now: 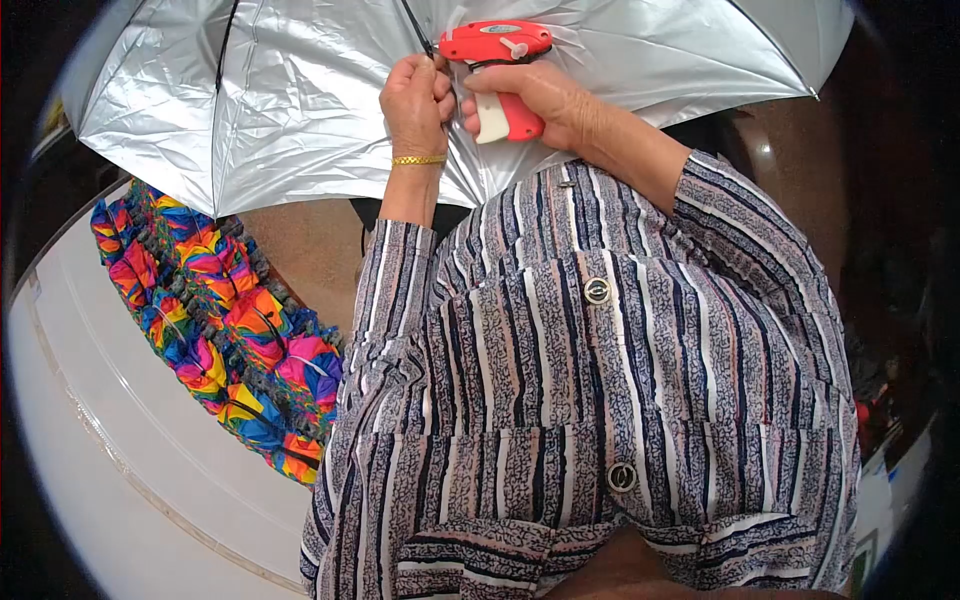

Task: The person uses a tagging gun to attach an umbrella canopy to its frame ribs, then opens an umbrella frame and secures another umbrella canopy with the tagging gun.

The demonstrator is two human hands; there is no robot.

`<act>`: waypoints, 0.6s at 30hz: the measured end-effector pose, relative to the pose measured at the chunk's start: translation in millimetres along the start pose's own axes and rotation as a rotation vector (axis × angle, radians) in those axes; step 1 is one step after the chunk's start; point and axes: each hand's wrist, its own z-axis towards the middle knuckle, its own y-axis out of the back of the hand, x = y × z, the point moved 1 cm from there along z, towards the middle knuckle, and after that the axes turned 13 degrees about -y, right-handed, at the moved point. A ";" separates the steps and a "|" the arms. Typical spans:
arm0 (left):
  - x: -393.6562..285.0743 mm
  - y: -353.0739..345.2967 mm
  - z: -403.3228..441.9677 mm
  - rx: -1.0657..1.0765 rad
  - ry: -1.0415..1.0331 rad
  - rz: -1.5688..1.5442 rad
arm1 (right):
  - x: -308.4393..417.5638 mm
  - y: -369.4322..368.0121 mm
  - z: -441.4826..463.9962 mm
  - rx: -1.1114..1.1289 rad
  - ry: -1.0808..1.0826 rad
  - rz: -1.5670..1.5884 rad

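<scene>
A silver-lined umbrella (300, 125) lies spread across the top of the head view, its inside facing me, with dark ribs. My left hand (415, 105), a gold-coloured band at its wrist, is closed in a pinch at a black rib (415, 25) of the umbrella. The exact spot between its fingertips is hidden. My right hand (545, 95) is wrapped around the grip of a red and white tagging gun (495, 42). The gun's front end points left, close beside the left fingertips. Whether its tip touches the umbrella cannot be made out.
Folded rainbow-coloured umbrellas (265, 330) are lined up in rows at the left on a white surface (110, 370). The umbrella's near edge reaches my striped shirt (600, 370). Brown floor (310, 250) shows between them. Dark, indistinct items lie at the right.
</scene>
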 end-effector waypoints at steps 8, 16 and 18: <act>1.2 -1.1 -0.2 -0.006 -0.020 0.032 | -1.8 0.0 -1.0 -0.045 0.031 -0.071; 2.5 -0.9 -1.0 -0.018 -0.019 0.054 | -3.5 -1.8 -1.8 -0.053 0.069 -0.092; 3.1 -1.9 -1.2 -0.008 -0.012 0.067 | -2.2 -2.2 -1.7 -0.049 0.075 -0.098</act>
